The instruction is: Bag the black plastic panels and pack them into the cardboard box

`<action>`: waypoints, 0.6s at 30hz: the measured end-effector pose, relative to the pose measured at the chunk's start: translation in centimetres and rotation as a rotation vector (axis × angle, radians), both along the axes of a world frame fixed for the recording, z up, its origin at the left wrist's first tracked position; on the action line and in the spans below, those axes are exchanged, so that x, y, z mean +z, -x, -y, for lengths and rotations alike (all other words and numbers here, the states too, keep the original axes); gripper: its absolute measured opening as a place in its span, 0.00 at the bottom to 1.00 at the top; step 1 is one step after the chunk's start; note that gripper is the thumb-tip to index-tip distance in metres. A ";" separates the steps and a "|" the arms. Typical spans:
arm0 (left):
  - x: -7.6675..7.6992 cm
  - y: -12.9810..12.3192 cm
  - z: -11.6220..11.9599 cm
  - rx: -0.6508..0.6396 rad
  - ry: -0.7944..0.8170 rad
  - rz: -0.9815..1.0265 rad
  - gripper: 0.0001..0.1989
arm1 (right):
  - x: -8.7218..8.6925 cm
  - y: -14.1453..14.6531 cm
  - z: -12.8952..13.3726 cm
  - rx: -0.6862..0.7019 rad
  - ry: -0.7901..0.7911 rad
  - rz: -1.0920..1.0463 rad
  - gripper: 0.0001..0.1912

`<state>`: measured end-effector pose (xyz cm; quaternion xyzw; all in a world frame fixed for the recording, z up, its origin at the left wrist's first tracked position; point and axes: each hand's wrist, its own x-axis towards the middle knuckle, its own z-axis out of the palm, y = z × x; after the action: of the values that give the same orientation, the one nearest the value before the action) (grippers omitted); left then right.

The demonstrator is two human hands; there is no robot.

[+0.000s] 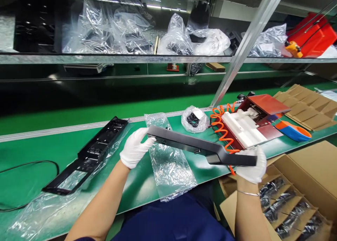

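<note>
A divided cardboard box (316,178) is standing open at your lower right, holding bagged black parts (295,216). Your gloved right hand (252,172) is cupping the right end of a long black plastic housing (184,142); your gloved left hand (134,148) is pinching its left end, thumb in front. The housing is hanging above the green bench (137,185), over a clear plastic bag (171,167). Left: a black frame panel (98,146) is lying on clear film. Beyond, bagged items, contents partly obscured, probably black parts, are sitting on the shelf (131,59).

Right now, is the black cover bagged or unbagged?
Unbagged: the black cover shows bare between left hand and right hand, no plastic around it.
</note>
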<state>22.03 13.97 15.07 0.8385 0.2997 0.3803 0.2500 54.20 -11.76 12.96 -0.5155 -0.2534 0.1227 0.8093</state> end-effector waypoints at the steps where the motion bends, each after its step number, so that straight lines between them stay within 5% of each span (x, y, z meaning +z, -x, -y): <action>1: -0.3 -0.1 0.2 -0.012 0.057 0.054 0.20 | -0.1 0.1 -0.1 0.004 -0.012 -0.025 0.36; 7: -1.7 0.8 0.8 -0.135 0.402 0.386 0.26 | -0.1 1.4 -0.9 0.008 -0.082 -0.107 0.38; 12: -1.2 3.9 2.0 -0.194 0.333 0.562 0.21 | -1.0 2.8 -3.1 0.030 -0.025 -0.239 0.37; 18: -0.5 8.4 5.8 -0.027 0.198 0.643 0.16 | -2.8 4.9 -8.4 0.028 0.095 -0.214 0.30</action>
<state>13.65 8.19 14.61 0.6511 0.2300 0.5912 0.4167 49.33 -3.34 10.13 -0.5336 -0.1669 0.2001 0.8046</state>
